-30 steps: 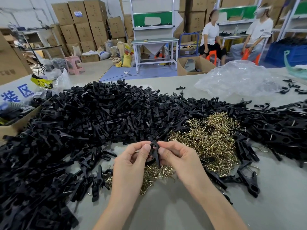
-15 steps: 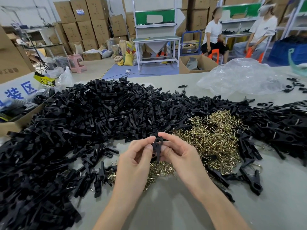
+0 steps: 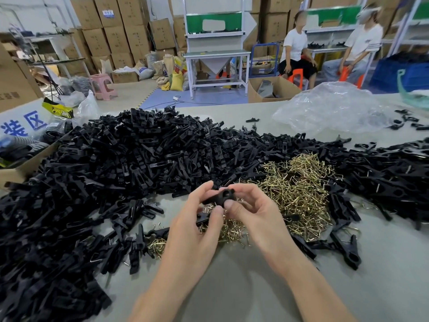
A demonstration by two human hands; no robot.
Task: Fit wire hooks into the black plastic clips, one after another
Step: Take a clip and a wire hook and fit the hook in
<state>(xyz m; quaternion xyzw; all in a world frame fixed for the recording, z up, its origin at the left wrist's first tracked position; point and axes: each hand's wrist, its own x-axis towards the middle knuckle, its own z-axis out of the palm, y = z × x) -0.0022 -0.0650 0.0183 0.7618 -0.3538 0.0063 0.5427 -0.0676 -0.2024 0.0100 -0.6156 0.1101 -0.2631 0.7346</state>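
Both hands meet over the grey table, just in front of the piles. My left hand [image 3: 199, 219] and my right hand [image 3: 255, 210] pinch one black plastic clip [image 3: 221, 196] between thumbs and fingers; it lies nearly sideways with its round eye facing me. I cannot tell whether a wire hook sits in it. A heap of brass-coloured wire hooks [image 3: 299, 189] spreads under and to the right of my hands. A big mound of black clips [image 3: 111, 173] fills the left and middle of the table.
More black clips [image 3: 394, 177] are piled at the right, some with hooks. A crumpled clear plastic bag [image 3: 329, 110] lies at the back right. A cardboard box [image 3: 14, 175] stands at the left edge. Two people sit at benches beyond the table.
The clip has turned from upright to nearly sideways between my fingers, and both hands have risen slightly away from me.
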